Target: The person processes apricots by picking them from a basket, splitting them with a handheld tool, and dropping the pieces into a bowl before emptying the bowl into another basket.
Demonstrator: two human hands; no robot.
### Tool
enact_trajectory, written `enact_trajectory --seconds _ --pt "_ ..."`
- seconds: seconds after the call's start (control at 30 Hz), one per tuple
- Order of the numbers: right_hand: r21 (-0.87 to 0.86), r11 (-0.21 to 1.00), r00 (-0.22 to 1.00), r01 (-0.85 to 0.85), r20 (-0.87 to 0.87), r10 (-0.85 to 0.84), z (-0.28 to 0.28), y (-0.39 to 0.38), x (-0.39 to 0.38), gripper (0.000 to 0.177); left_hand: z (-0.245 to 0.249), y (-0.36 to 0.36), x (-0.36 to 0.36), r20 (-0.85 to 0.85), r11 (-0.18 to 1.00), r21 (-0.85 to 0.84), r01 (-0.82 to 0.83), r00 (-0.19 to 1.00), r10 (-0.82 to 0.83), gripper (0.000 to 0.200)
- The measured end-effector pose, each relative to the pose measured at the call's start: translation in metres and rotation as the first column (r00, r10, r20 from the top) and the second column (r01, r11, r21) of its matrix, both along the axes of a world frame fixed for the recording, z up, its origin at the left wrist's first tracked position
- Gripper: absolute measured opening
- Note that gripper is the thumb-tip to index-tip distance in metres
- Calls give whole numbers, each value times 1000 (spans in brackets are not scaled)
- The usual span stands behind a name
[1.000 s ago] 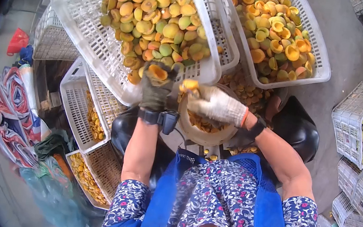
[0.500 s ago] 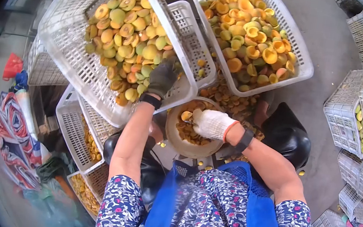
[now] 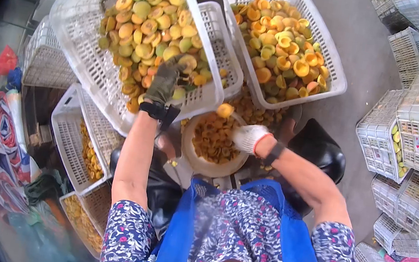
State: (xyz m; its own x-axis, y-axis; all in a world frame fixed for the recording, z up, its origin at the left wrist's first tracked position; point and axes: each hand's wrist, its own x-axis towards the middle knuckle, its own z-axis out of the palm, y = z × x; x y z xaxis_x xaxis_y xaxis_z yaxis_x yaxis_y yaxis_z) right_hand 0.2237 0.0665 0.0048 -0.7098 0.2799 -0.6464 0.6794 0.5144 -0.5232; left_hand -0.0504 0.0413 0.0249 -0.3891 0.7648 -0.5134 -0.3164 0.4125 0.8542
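Observation:
My left hand, in a dark glove, reaches into the tilted white crate of yellow-orange halved fruit, which look like apricots or small peaches. Its fingers curl around one fruit half. My right hand, in a white knitted glove, is smeared by motion at the right rim of a round tub. Brown-orange scraps lie in the tub. A single fruit half is in the air above the tub's far rim, apart from the right hand.
A second white crate at the back right holds hollowed fruit halves. More scraps lie on the floor behind the tub. Crates with fruit pieces stand at the left, stacked crates at the right. Black-covered knees flank the tub.
The right hand has moved right, and the fruit half it held over the tub is now loose in the air. The left hand has shifted left and up among the fruit.

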Motion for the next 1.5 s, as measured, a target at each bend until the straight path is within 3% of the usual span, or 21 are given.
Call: enact_trajectory --seconds 0.03,0.07,0.13,0.2,0.27,0.3,0.37,0.67,0.8,1.07,1.13,1.17,1.2,1.23,1.27,1.3,1.33,1.37,1.4,1.43,1.5 --pt "194 863 882 -467 178 437 -21 1 3 28 7 -11 0 64 995 103 3 998 -10 31" --pt "166 933 947 -318 19 319 -4 7 5 23 13 -15 -3 122 973 229 -15 992 -13 35" --pt "519 761 774 -389 -264 575 -14 11 -2 21 41 -31 10 237 953 298 -59 971 -14 39" --pt "542 803 776 -246 -386 498 14 12 -10 18 52 -40 12 320 920 384 -77 946 -54 45" --pt "-13 985 654 174 -746 -125 43 10 -25 21 50 -49 16 222 917 398 1 970 -98 50" --pt "-13 986 659 167 -742 -122 50 10 -28 21 58 -53 24 225 915 402 -9 970 -89 52" --pt "729 665 612 165 -604 511 59 17 -33 25 53 -59 31 201 919 394 -1 976 -85 52" --pt "815 571 665 100 -482 571 50 21 -56 24 42 -60 47 122 853 517 71 980 -156 53" --pt "837 541 685 86 -444 577 43 7 -61 22 29 -50 68 -140 821 571 6 986 91 44" --pt "676 736 624 25 -586 517 33 9 -65 13 1 -43 77 -38 806 561 -188 967 252 40" --pt "-20 999 727 31 -686 -36 60 10 -65 19 -6 -47 70 30 830 543 -130 990 135 41" --pt "-363 910 854 202 -389 -344 77 12 -70 28 -12 -48 66 98 845 531 -66 995 16 42" --pt "-364 909 854 203 -388 -346 83 13 -69 28 -18 -46 61 98 846 530 -65 995 15 42" --pt "-404 874 887 271 -248 -390 87 16 -66 27 -24 -42 55 -390 818 534 213 921 15 43" --pt "-432 834 900 344 -101 -423 89 19 -63 26 -30 -39 53 -782 791 404 459 623 38 45" --pt "-419 852 862 312 -252 -440 71 18 -56 29 -11 -37 63 -432 810 507 295 900 -58 46" --pt "-418 853 860 314 -255 -442 60 17 -54 29 -1 -35 72 -434 808 508 299 899 -59 46" --pt "-347 890 834 296 -360 -418 51 14 -53 28 6 -33 80 53 864 504 -21 999 -6 46" --pt "-275 918 801 286 -458 -387 43 10 -54 28 9 -33 83 522 891 339 -301 848 88 46" --pt "-38 972 709 234 -677 -197 34 7 -56 27 6 -35 83 522 895 330 -301 848 92 46" --pt "-190 957 792 218 -538 -288 43 8 -55 27 -4 -37 80 408 888 387 -248 910 76 47"
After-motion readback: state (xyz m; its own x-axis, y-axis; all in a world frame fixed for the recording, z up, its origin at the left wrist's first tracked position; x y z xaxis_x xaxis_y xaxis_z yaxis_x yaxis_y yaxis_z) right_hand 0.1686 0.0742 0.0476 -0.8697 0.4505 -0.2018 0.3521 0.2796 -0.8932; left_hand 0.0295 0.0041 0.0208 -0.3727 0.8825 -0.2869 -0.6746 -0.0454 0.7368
